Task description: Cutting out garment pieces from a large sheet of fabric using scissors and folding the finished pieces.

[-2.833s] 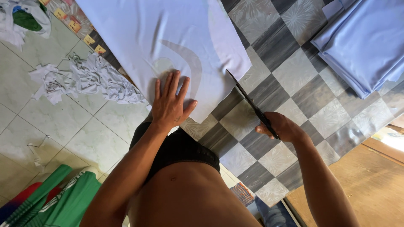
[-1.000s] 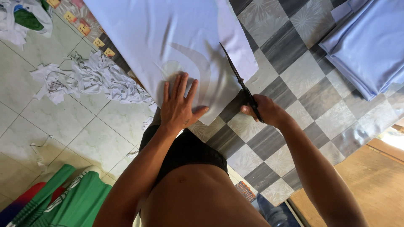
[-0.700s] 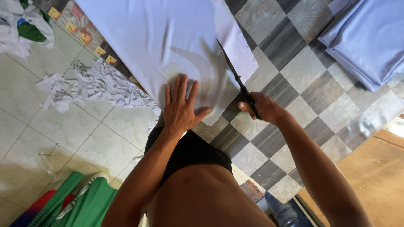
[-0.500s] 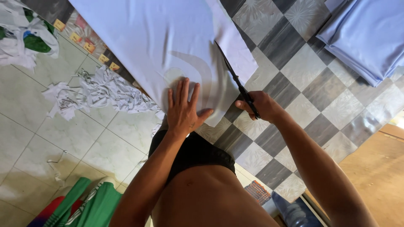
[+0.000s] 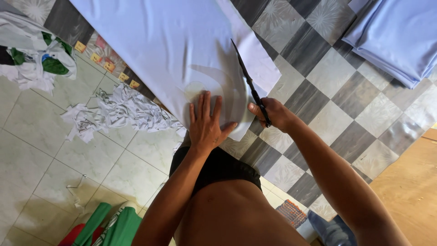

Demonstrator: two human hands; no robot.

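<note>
A large sheet of pale lilac-white fabric (image 5: 168,50) lies spread on the checkered floor mat. My left hand (image 5: 205,124) presses flat on its near edge, fingers spread, beside a curved pattern shape that shows through the cloth. My right hand (image 5: 272,114) grips black scissors (image 5: 249,84) whose blades point away from me into the fabric just right of my left hand.
A heap of white fabric scraps (image 5: 116,111) lies on the tiles to the left. Green and white garments (image 5: 32,57) lie at far left. Folded light blue cloth (image 5: 400,36) sits at top right. Green fabric (image 5: 111,225) lies by my leg.
The scissors have advanced farther into the fabric, away from me, over the frames. My left hand has stayed pressed on the cloth; the view has shifted slightly.
</note>
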